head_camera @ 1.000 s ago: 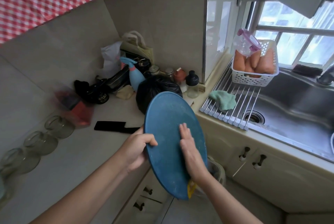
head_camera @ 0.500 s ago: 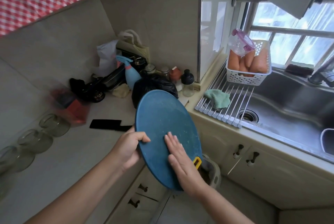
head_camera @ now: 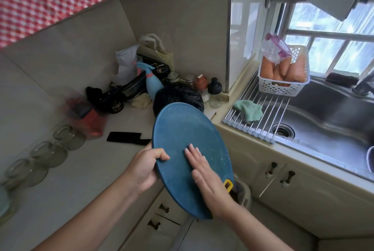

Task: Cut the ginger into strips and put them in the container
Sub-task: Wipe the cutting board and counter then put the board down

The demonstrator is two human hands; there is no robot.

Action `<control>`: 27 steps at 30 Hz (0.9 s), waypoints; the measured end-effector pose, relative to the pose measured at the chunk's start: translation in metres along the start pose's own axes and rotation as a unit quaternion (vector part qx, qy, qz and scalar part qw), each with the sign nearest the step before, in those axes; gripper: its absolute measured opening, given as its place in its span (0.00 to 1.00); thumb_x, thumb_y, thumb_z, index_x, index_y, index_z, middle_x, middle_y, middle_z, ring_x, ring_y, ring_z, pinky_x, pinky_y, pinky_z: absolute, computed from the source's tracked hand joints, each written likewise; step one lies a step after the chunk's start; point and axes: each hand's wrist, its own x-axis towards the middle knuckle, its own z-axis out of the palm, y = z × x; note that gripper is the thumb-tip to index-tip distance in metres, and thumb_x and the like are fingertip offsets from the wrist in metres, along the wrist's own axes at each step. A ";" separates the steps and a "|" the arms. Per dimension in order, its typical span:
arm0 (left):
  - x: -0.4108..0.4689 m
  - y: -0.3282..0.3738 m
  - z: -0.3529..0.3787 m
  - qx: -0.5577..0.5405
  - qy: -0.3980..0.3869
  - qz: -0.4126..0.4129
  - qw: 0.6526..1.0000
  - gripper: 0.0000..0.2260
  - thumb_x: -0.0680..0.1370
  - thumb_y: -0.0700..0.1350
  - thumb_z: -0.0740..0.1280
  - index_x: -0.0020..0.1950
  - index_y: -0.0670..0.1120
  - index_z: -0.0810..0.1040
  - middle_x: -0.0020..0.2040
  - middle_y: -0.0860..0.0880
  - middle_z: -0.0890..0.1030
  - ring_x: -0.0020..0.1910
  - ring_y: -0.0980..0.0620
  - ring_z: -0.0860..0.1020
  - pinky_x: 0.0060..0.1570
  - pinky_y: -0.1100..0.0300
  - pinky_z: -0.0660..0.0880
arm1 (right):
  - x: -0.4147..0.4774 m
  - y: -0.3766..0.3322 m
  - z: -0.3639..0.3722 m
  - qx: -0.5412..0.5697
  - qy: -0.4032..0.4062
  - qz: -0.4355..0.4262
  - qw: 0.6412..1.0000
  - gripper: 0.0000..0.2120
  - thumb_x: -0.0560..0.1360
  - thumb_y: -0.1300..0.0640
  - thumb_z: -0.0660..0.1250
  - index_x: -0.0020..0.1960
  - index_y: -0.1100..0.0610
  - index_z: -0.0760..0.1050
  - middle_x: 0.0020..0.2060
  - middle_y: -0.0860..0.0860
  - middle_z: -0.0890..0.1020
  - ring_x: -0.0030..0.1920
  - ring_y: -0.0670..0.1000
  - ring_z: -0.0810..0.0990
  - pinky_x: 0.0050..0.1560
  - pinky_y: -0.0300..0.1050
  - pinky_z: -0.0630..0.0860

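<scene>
As our left hand (head_camera: 145, 167) grips the round blue plastic cutting board (head_camera: 182, 129) by its edge, our right hand (head_camera: 206, 177), fingers (head_camera: 194, 155) flat and together, has slid left across it, uncovering its yellow tab (head_camera: 228, 185); no ginger shows, so we judge this is wiping down.

Daylight from window (head_camera: 332, 48) at right, counter (head_camera: 60, 190) dimmer, edges warped, left jars (head_camera: 68, 136) seemingly blurred

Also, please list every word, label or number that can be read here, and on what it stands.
No text is readable here.
Black round object by the wall: pale marks, too small and blurred to read.
Red box on the counter: blurred, unreadable.
Blue cutting board: no print visible.
</scene>
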 end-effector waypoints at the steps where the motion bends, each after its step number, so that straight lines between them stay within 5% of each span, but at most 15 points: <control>1: -0.001 0.000 0.000 -0.003 0.004 0.003 1.000 0.21 0.72 0.26 0.50 0.55 0.42 0.75 0.46 0.43 0.84 0.44 0.44 0.82 0.43 0.52 0.78 | 0.000 0.002 0.003 0.002 -0.005 -0.012 1.000 0.23 0.81 0.47 0.46 0.75 0.40 0.48 0.76 0.36 0.49 0.74 0.35 0.42 0.73 0.33 0.39; 3: -0.003 0.000 -0.002 -0.003 0.011 0.007 1.000 0.21 0.72 0.26 0.51 0.54 0.43 0.76 0.45 0.44 0.84 0.44 0.44 0.81 0.42 0.52 0.77 | 0.002 0.022 0.001 0.091 0.059 0.081 0.991 0.23 0.81 0.43 0.47 0.75 0.40 0.51 0.76 0.37 0.51 0.75 0.36 0.46 0.74 0.35 0.43; 5: -0.006 0.002 -0.006 -0.011 0.018 0.012 1.000 0.21 0.72 0.27 0.51 0.54 0.43 0.76 0.45 0.45 0.84 0.44 0.44 0.82 0.42 0.51 0.77 | 0.008 0.058 -0.012 0.173 0.124 0.269 0.939 0.25 0.81 0.40 0.47 0.76 0.48 0.57 0.75 0.47 0.61 0.73 0.44 0.59 0.71 0.39 0.55; 7: -0.008 0.003 -0.010 -0.018 0.023 0.014 0.999 0.21 0.72 0.27 0.51 0.54 0.43 0.76 0.45 0.45 0.85 0.43 0.45 0.82 0.43 0.51 0.76 | 0.012 0.082 -0.026 0.152 0.107 0.413 0.892 0.29 0.81 0.40 0.45 0.74 0.56 0.62 0.72 0.55 0.66 0.71 0.53 0.65 0.68 0.45 0.62; 9: -0.008 0.003 -0.013 -0.012 0.027 0.010 0.999 0.20 0.72 0.27 0.51 0.55 0.42 0.76 0.45 0.44 0.84 0.44 0.44 0.82 0.43 0.50 0.76 | 0.013 0.082 -0.030 0.066 0.114 0.391 0.911 0.28 0.82 0.43 0.44 0.78 0.55 0.53 0.77 0.52 0.57 0.76 0.52 0.56 0.74 0.47 0.54; 12: -0.008 -0.001 -0.013 -0.011 0.031 0.007 0.999 0.20 0.72 0.26 0.52 0.56 0.40 0.75 0.46 0.42 0.84 0.46 0.42 0.81 0.44 0.49 0.76 | 0.013 0.044 -0.019 0.062 0.145 0.210 0.965 0.25 0.82 0.44 0.48 0.77 0.47 0.52 0.76 0.40 0.52 0.76 0.40 0.48 0.75 0.40 0.46; 16: -0.010 -0.004 -0.011 -0.019 0.029 0.009 0.999 0.19 0.72 0.26 0.52 0.55 0.40 0.75 0.45 0.42 0.84 0.43 0.44 0.82 0.40 0.52 0.78 | 0.001 0.018 0.007 0.012 0.020 0.041 0.999 0.23 0.81 0.43 0.47 0.76 0.40 0.51 0.74 0.32 0.51 0.74 0.34 0.45 0.71 0.27 0.43; 18: -0.011 -0.004 -0.013 -0.021 0.033 0.007 0.999 0.19 0.72 0.27 0.52 0.56 0.40 0.75 0.46 0.42 0.84 0.43 0.44 0.83 0.40 0.52 0.78 | 0.000 0.038 0.002 0.074 0.097 0.119 0.985 0.25 0.79 0.39 0.48 0.74 0.44 0.60 0.73 0.37 0.61 0.75 0.43 0.56 0.65 0.23 0.56; 20: -0.012 -0.001 -0.018 -0.027 0.037 0.004 0.999 0.19 0.73 0.28 0.53 0.57 0.39 0.75 0.48 0.41 0.84 0.46 0.42 0.82 0.44 0.49 0.77 | 0.000 0.069 -0.014 0.063 0.123 0.312 0.940 0.29 0.81 0.39 0.46 0.67 0.56 0.72 0.66 0.52 0.74 0.69 0.55 0.69 0.59 0.35 0.67; 22: -0.013 0.002 -0.021 -0.033 0.041 0.003 0.999 0.18 0.73 0.28 0.53 0.57 0.39 0.75 0.49 0.40 0.83 0.48 0.41 0.81 0.47 0.47 0.76 | -0.001 0.091 -0.029 0.036 0.127 0.455 0.881 0.29 0.83 0.44 0.45 0.64 0.63 0.74 0.62 0.60 0.77 0.64 0.59 0.73 0.60 0.47 0.68; 25: -0.013 0.004 -0.023 -0.019 0.041 0.005 0.999 0.17 0.74 0.28 0.53 0.54 0.40 0.76 0.46 0.42 0.84 0.45 0.42 0.81 0.45 0.48 0.76 | 0.005 0.101 -0.043 -0.056 0.173 0.436 0.881 0.17 0.80 0.62 0.56 0.65 0.62 0.74 0.62 0.58 0.78 0.61 0.57 0.76 0.58 0.44 0.71; 27: -0.013 0.001 -0.024 -0.014 0.048 0.001 0.999 0.17 0.74 0.27 0.53 0.54 0.40 0.76 0.46 0.41 0.84 0.46 0.41 0.81 0.45 0.48 0.76 | 0.010 0.099 -0.053 -0.081 0.211 0.406 0.886 0.14 0.75 0.69 0.61 0.56 0.61 0.80 0.53 0.57 0.83 0.53 0.55 0.80 0.55 0.47 0.76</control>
